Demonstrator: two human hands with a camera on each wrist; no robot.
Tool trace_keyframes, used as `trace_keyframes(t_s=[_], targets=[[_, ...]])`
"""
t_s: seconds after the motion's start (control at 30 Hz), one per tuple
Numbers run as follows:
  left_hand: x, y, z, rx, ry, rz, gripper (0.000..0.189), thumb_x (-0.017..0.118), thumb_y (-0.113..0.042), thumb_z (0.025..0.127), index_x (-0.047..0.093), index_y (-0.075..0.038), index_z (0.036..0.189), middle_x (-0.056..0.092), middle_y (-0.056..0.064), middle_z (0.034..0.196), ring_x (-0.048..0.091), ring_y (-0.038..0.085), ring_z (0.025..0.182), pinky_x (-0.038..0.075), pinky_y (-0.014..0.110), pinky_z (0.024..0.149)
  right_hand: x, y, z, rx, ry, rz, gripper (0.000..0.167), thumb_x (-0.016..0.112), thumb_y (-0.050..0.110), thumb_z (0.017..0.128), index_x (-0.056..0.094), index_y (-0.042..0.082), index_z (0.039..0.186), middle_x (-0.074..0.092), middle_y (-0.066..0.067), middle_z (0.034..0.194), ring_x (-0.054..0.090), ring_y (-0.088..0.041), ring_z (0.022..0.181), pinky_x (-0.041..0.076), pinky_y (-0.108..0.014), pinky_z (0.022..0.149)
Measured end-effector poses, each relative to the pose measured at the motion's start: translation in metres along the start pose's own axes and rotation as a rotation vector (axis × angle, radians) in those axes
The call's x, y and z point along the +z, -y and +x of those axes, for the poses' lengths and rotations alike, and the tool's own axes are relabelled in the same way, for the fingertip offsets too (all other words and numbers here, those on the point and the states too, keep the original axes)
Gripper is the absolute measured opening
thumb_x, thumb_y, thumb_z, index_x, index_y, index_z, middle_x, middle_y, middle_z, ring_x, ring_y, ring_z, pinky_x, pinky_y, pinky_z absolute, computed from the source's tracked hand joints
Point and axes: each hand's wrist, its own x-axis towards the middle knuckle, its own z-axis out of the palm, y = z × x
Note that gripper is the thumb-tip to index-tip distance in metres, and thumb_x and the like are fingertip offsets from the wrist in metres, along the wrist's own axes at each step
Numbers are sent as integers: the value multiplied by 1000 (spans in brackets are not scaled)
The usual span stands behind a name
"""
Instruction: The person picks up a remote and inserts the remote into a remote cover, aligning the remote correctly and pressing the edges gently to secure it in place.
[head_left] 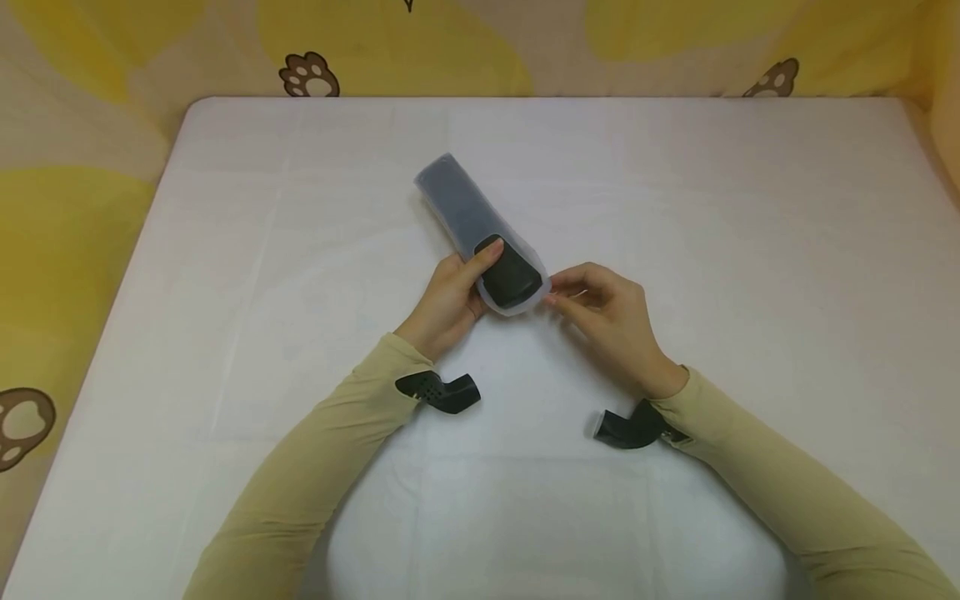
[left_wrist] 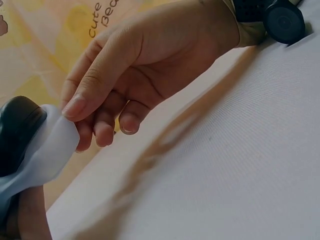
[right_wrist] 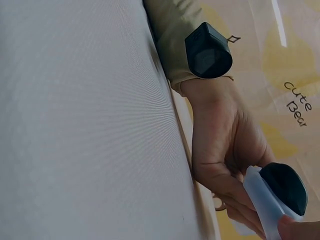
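Note:
A long dark remote control [head_left: 512, 279] sits in a translucent soft cover [head_left: 457, 200], held slanted over the table; its rounded black end shows through an opening. My left hand [head_left: 442, 308] grips it near that end, thumb on the black part and fingers underneath. At the rounded end, my right hand [head_left: 615, 317] pinches the cover's edge between thumb and forefinger. The left wrist view shows the right hand [left_wrist: 135, 65] at the cover's whitish rim [left_wrist: 57, 145]. In the right wrist view, the left hand [right_wrist: 225, 140] is behind the cover [right_wrist: 267, 207].
A white cloth covers the table [head_left: 262, 333]. Behind it hangs a yellow patterned curtain [head_left: 450, 50] with paw prints. Black cameras are strapped at the left wrist [head_left: 442, 392] and the right wrist [head_left: 630, 427].

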Motion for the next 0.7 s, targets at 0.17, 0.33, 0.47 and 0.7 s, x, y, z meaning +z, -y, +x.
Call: trace_keyframes(t_s=[0.17,0.33,0.47,0.7], targets=[[0,0,0,-9,-3,19,14,46,-10,99,53,-2,108,61,7,104,63,14,94,52,26,82,0,-2,0,-94,31,-57,19,72,-14,74,68,-5,91,67,-10,85,60,-9,74,53,-21,64],[-1,0,-1,-15,19,51,17,46,-11,100,53,0,111,62,9,107,64,16,95,52,29,85,0,-3,1,-142,44,-91,17,74,-12,73,67,-5,87,66,-9,84,59,-8,75,52,-21,66],[-1,-1,-1,-19,28,82,20,47,-12,99,52,1,114,62,11,110,65,17,96,52,30,86,-2,-4,1,-172,45,-128,11,74,-8,76,67,-4,83,65,-9,82,57,-8,75,51,-19,68],[0,-2,0,-34,26,112,24,49,-13,99,52,2,117,62,17,115,66,19,97,52,32,85,-1,-2,2,-239,21,-156,13,74,-12,73,66,-2,75,64,-8,76,55,-9,72,48,-17,67]])
